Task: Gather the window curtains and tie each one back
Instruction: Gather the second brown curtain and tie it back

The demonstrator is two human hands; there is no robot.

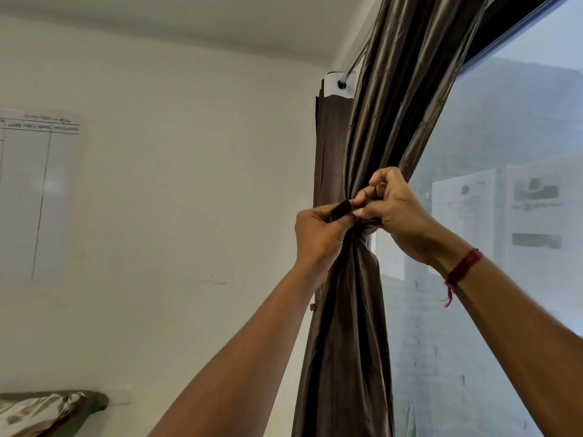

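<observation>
the fingers (339, 219) of the left hand (317, 239) are closed in a narrow pinch on the free end of a short dark brown fabric tie-back band (342, 207). the fingers (367, 212) of the right hand (402, 209) are curled tight just beside them. thumb and forefinger seem to nip the other part of the band, though the knuckles hide exactly how. both hands meet at one spot, touching, where the band wraps a glossy bronze-brown satin curtain (347, 342).

the curtain is gathered into a slim waist there, at the left edge of the large glass window pane (504, 137). it fans upward toward a thin metal curtain rod (355, 64) and hangs in loose folds below.

the cloth looks light, soft and slippery, so its folds would likely slide out of a slack wrap. the best hold is probably the cinched waist itself, squeezing the whole bundle and pulling on the band ends rather than on the satin. the band looks matte and should give better grip.

a darker flat brown curtain panel (331, 137) hangs just behind, against the white wall (189, 152). a red thread bracelet (463, 268) circles the right wrist. a faint whiteboard chart (38, 190) is well apart on the left.
</observation>
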